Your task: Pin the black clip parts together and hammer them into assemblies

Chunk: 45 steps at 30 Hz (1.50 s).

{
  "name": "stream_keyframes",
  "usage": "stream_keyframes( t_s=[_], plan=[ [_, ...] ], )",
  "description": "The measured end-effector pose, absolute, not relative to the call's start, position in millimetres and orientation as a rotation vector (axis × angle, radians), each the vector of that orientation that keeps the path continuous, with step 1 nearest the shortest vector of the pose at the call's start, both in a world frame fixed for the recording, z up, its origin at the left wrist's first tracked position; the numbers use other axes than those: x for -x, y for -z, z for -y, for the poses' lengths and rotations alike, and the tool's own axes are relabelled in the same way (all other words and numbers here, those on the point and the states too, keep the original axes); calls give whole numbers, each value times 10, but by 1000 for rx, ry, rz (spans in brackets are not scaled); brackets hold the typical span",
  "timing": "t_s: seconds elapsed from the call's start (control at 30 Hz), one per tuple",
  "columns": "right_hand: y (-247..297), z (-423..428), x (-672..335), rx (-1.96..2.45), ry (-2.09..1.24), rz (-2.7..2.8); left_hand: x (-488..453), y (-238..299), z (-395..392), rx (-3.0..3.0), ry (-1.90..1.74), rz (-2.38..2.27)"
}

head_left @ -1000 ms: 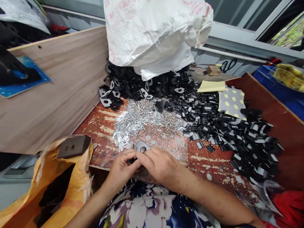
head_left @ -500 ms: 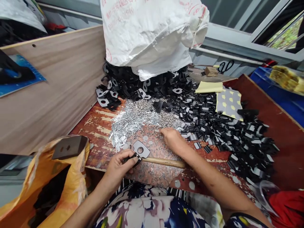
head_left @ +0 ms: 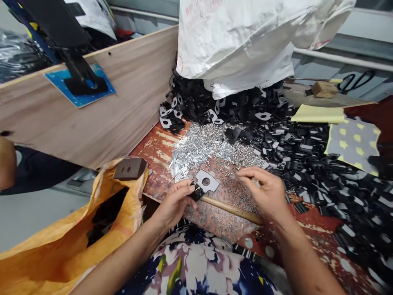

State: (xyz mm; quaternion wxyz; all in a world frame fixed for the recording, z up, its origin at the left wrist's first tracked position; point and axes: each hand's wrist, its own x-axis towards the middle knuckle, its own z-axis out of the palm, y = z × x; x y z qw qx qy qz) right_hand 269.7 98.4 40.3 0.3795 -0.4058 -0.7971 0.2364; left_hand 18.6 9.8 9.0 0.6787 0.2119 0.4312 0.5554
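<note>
In my left hand [head_left: 178,198] is a black clip [head_left: 196,191], pinched between thumb and fingers. A flat grey plate [head_left: 207,181] with a round hole extends from the clip, face up. My right hand [head_left: 265,188] hovers over the table just in front of the small metal parts, its thumb and fingertips drawn together. Whatever those fingertips hold, if anything, is too small to make out. A wooden handle [head_left: 233,209] lies on the table between both hands, its left end hidden behind the clip. Silver pins [head_left: 196,153] and tiny metal springs or rings [head_left: 245,155] are heaped beyond my hands.
Black clip pieces [head_left: 301,151] cover the table's right side; more black plates [head_left: 196,104] lie under a white sack [head_left: 233,45]. A wooden board [head_left: 123,78] stands along the left. A yellow bag [head_left: 123,213] with a brown block [head_left: 130,169] is at the left edge.
The view has turned left, so the scene appears further right. My right hand has drawn back a little from the small metal parts. My left hand still holds the clip.
</note>
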Motion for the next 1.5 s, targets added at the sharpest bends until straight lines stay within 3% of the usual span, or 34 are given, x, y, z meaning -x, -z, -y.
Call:
stream_keyframes(
  t_s=[0.13, 0.43, 0.77, 1.03, 1.17, 1.37, 1.5],
  plan=[
    [-527, -615, -2328, 830, -791, 1886, -259, -108, -111, -421, -1321, -894],
    [-345, -488, -1947, 797, -704, 1924, -391, -75, -82, -388, -1346, -841],
    [-254, -317, -1880, 703, 163, 2322, -467, 52, -22, -338, -1424, -854],
    [-223, -242, -1823, 733, -1, 2228, -323, -69, 300, -496, -1347, -867],
    [-151, -178, -1913, 753, -195, 2449, -1, 3, 634, -658, -1302, -1219],
    [128, -229, -2446, 1262, 226, 2729, 371, 254, 883, -698, -1154, -1506],
    [200, -141, -2592, 1270, 71, 2756, 254, 441, 770, -813, -1209, -1578]
  ],
)
